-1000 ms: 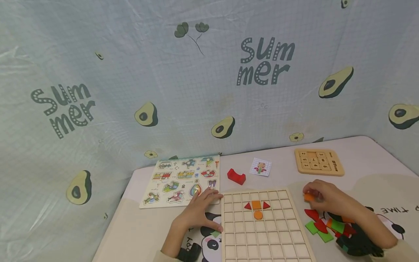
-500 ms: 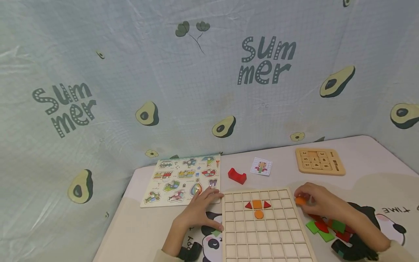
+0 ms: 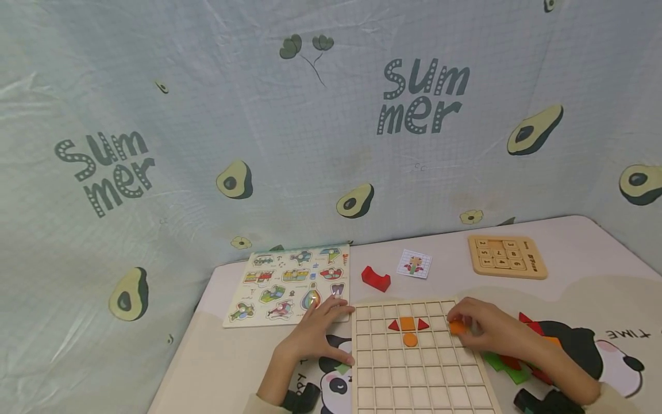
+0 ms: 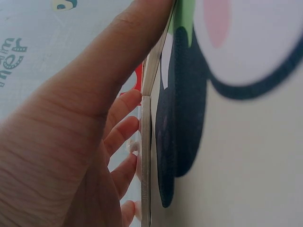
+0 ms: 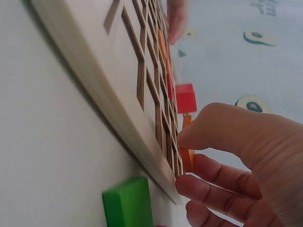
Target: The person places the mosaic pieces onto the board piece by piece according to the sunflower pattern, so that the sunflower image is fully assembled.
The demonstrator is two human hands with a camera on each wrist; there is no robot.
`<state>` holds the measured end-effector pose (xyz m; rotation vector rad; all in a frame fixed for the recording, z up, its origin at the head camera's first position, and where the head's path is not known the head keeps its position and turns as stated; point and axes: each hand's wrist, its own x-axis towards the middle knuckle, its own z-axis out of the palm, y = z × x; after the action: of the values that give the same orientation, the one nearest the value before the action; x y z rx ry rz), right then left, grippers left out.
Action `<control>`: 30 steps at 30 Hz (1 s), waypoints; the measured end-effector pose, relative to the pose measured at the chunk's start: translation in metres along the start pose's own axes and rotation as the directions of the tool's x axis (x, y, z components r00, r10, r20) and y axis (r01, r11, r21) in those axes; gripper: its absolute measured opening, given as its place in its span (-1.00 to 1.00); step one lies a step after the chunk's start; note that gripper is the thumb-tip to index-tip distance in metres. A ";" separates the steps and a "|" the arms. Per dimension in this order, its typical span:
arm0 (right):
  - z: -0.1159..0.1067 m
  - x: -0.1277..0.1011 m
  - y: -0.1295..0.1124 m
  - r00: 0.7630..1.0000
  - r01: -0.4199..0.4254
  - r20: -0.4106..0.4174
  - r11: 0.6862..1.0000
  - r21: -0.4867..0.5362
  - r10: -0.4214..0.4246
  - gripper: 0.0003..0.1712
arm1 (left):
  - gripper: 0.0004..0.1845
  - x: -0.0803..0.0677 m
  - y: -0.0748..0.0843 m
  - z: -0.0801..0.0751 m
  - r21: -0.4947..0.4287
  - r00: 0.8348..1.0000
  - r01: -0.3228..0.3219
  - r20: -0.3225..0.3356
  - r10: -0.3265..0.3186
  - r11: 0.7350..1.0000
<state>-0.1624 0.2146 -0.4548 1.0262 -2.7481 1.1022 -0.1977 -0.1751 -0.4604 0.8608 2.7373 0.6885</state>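
A wooden grid board (image 3: 393, 376) lies before me, holding an orange square (image 3: 407, 324), two red triangles (image 3: 423, 324) and an orange disc (image 3: 410, 340) in its upper cells. My left hand (image 3: 316, 332) touches the board's left edge with thumb and fingers spread. Over the board's right edge, my right hand (image 3: 488, 329) pinches an orange piece (image 3: 457, 328) between thumb and fingers. The right wrist view shows that orange piece (image 5: 188, 158) close to the grid; its full outline is hidden by the fingers. Beneath the right forearm lie red, orange and green pieces (image 3: 514, 374), partly covered.
Behind the board are a red notched block (image 3: 376, 279) and a small pattern card (image 3: 414, 264). A picture puzzle board (image 3: 284, 293) lies back left, partly behind the left hand. A wooden number puzzle (image 3: 507, 257) sits back right. A printed curtain (image 3: 289, 144) hangs beyond the table.
My right hand has carried the orange piece left, from beside the loose pieces to over the board's right edge. The left hand stays at the board's left edge.
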 end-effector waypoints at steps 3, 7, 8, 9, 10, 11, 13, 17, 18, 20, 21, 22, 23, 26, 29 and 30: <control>0.004 0.003 -0.003 1.000 0.001 0.024 1.000 0.030 -0.002 -0.70 | -0.02 0.000 0.000 0.000 0.000 1.000 0.009 0.003 -0.009 1.000; 0.010 0.006 -0.005 0.998 0.042 0.037 0.997 0.063 -0.045 -0.71 | -0.02 0.000 0.001 0.000 -0.002 1.000 0.011 0.002 -0.011 1.000; 0.012 0.007 -0.006 0.998 0.050 0.040 0.996 0.072 -0.053 -0.72 | -0.02 0.000 0.001 0.000 -0.002 1.000 0.011 0.002 -0.011 1.000; 0.013 0.008 -0.007 0.997 0.063 0.040 0.995 0.078 -0.067 -0.72 | -0.02 0.000 0.001 0.000 -0.002 1.000 0.011 0.002 -0.011 1.000; 0.015 0.009 -0.008 0.996 0.072 0.041 0.994 0.085 -0.076 -0.72 | -0.02 0.000 0.001 0.000 -0.002 1.000 0.008 0.001 -0.008 1.000; 0.016 0.010 -0.009 0.996 0.075 0.042 0.993 0.090 -0.079 -0.73 | -0.02 0.000 0.001 0.000 -0.003 1.000 0.007 0.001 -0.007 1.000; 0.019 0.012 -0.011 0.996 0.070 0.054 0.992 0.104 -0.076 -0.76 | -0.02 0.001 0.001 0.000 -0.002 1.000 0.004 0.001 -0.004 1.000; 0.023 0.014 -0.013 0.994 0.075 0.068 0.992 0.102 -0.082 -0.86 | -0.02 0.001 0.001 0.000 0.005 1.000 0.006 0.006 -0.006 1.000; 0.023 0.014 -0.013 0.994 0.074 0.071 0.992 0.100 -0.081 -0.88 | -0.02 0.001 0.001 0.000 0.008 1.000 0.006 0.007 -0.006 1.000; 0.024 0.015 -0.013 0.994 0.080 0.068 0.993 0.085 -0.086 -0.92 | -0.02 0.001 0.002 -0.001 0.011 1.000 0.009 0.008 -0.009 1.000; 0.024 0.015 -0.013 0.994 0.077 0.070 0.994 0.077 -0.083 -0.93 | -0.02 0.000 0.002 -0.001 0.008 1.000 0.010 0.008 -0.010 1.000; 0.024 0.016 -0.013 0.994 0.075 0.071 0.995 0.069 -0.080 -0.94 | -0.02 0.000 0.003 -0.002 0.006 1.000 0.010 0.008 -0.010 1.000; 0.024 0.016 -0.013 0.995 0.068 0.073 0.996 0.060 -0.073 -0.94 | -0.02 0.000 0.003 -0.002 0.003 1.000 0.007 0.006 -0.007 1.000; 0.025 0.018 -0.013 0.995 0.067 0.073 0.997 0.025 -0.069 -0.94 | -0.02 -0.001 0.003 -0.002 -0.004 1.000 -0.001 0.005 0.001 1.000; 0.025 0.019 -0.014 0.994 0.092 0.061 0.996 0.000 -0.092 -0.93 | -0.02 -0.001 0.002 -0.002 -0.011 1.000 0.002 0.008 -0.002 1.000; 0.025 0.020 -0.014 0.994 0.096 0.058 0.995 -0.001 -0.096 -0.93 | -0.02 -0.001 0.002 -0.002 -0.013 1.000 0.003 0.008 -0.003 1.000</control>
<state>-0.1641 0.1800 -0.4606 1.1946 -2.7106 1.0699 -0.1965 -0.1747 -0.4577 0.8541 2.7234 0.6998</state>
